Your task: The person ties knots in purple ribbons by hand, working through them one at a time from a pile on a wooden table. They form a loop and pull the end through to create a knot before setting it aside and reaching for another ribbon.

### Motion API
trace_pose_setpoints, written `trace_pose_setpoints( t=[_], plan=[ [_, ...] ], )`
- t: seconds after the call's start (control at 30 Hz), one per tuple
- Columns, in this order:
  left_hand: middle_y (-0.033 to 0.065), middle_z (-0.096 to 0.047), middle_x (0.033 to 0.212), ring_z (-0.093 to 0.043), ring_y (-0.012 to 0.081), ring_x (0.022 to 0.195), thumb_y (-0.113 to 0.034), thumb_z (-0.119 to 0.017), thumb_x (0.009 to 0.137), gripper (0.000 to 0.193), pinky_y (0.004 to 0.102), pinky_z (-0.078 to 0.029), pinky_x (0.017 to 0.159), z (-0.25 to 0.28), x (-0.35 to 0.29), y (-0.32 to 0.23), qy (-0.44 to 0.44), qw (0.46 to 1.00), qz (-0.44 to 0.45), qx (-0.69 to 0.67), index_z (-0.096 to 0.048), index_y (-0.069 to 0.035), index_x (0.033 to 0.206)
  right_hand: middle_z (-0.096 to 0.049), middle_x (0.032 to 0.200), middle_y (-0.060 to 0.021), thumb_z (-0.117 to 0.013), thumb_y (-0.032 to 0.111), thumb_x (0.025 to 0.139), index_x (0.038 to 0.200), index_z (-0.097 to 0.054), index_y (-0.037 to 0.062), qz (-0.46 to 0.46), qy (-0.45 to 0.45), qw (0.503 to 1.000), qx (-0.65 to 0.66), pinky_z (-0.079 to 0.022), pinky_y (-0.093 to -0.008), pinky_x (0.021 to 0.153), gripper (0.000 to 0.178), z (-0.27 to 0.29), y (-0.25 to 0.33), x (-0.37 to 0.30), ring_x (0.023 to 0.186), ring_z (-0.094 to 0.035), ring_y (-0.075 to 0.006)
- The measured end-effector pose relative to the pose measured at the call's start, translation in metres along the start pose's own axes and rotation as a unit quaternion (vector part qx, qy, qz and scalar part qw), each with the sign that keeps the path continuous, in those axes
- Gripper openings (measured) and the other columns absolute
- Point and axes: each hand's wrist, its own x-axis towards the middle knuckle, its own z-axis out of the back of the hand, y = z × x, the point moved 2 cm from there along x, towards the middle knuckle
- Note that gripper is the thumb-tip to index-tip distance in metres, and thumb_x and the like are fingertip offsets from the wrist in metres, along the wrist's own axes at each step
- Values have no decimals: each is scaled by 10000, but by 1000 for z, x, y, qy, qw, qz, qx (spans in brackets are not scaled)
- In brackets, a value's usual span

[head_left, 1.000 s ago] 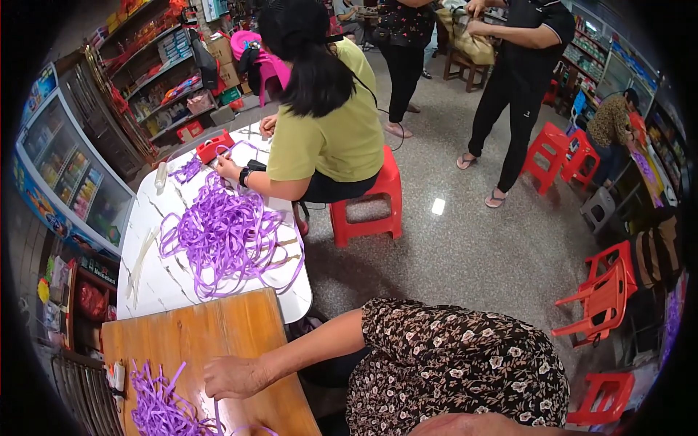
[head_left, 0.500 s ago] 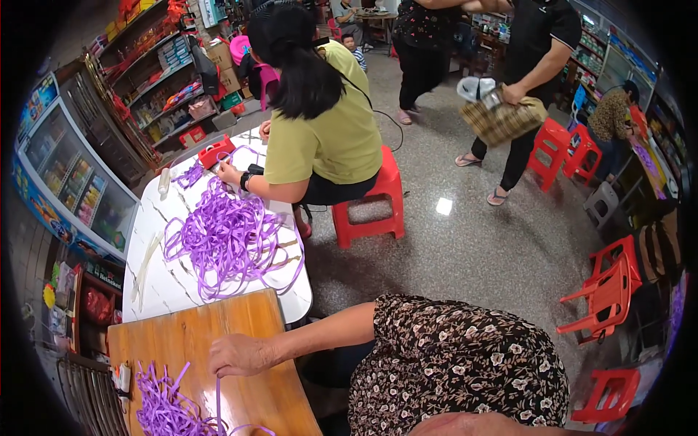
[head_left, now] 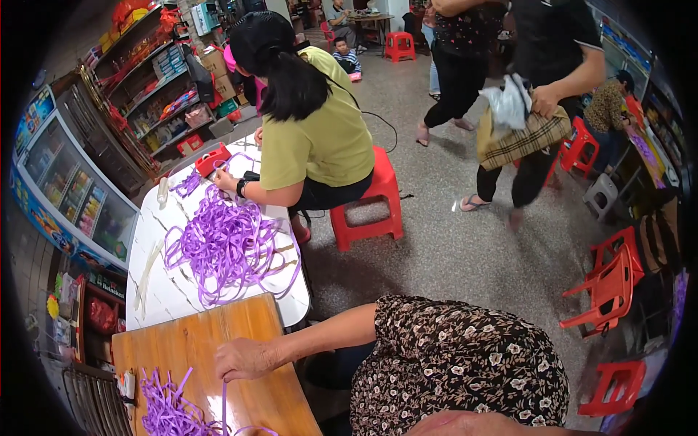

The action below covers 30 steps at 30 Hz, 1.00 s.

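My right hand (head_left: 247,359) reaches in from the right over the wooden table (head_left: 196,330). Its fingers are pinched on a narrow purple ribbon (head_left: 224,401), which hangs from the fingertips down toward the lower edge. Just left of that strip lies a loose heap of purple ribbon (head_left: 169,408), with ends sticking up. My left hand is outside the picture. On the white marbled table (head_left: 156,287) beyond, a larger tangled pile of purple ribbon (head_left: 225,247) is spread out.
A person in a yellow-green shirt (head_left: 327,138) sits on a red stool (head_left: 367,211), hands at a red device (head_left: 212,160). Someone in black holds a plaid bag (head_left: 523,142). A glass-door fridge (head_left: 73,189) stands left, red plastic chairs (head_left: 611,283) right. A lighter-like object (head_left: 129,386) lies at the table's left edge.
My right hand still pinches the ribbon, with only a slight shift. The standing people have stepped along the floor, and the plaid bag has swung to the right.
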Motion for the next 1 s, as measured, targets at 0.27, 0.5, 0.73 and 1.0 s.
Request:
trace_pose_setpoints(
  t=[0.27, 0.5, 0.73, 1.0],
  plan=[
    [72, -476, 594, -453, 277, 517, -660, -202, 848, 628, 485, -390, 456, -86, -29, 6, -129, 981, -65, 129, -515, -129, 726, -589, 689, -61, -672, 164, 683, 696, -622, 81, -33, -40, 999, 5, -437, -379, 624, 97, 20, 6, 4, 734, -565, -257],
    [9, -462, 612, -358, 129, 445, -228, -461, 870, 202, 250, -267, 397, -309, -112, 54, -225, 934, -274, 37, -486, -103, 714, -583, 666, -75, -673, 157, 670, 672, -612, 70, -42, -51, 998, 22, -433, -381, 619, 107, 26, 1, -4, 695, -563, -266],
    [-12, -352, 546, -255, 108, 401, -268, -458, 883, 259, 245, -199, 369, -336, -130, 54, -231, 934, -271, 29, -418, -120, 674, -572, 672, -75, -667, 153, 704, 689, -583, 54, 0, -31, 999, 28, -427, -373, 614, 131, 28, 11, -6, 695, -555, -268],
    [-12, -387, 553, -291, 102, 405, -270, -438, 891, 253, 229, -229, 368, -321, -121, 53, -219, 941, -258, 24, -449, -107, 697, -560, 677, -74, -678, 130, 719, 706, -563, 52, 23, -37, 998, 52, -414, -372, 605, 140, 30, 26, -6, 683, -541, -268]
  ],
)
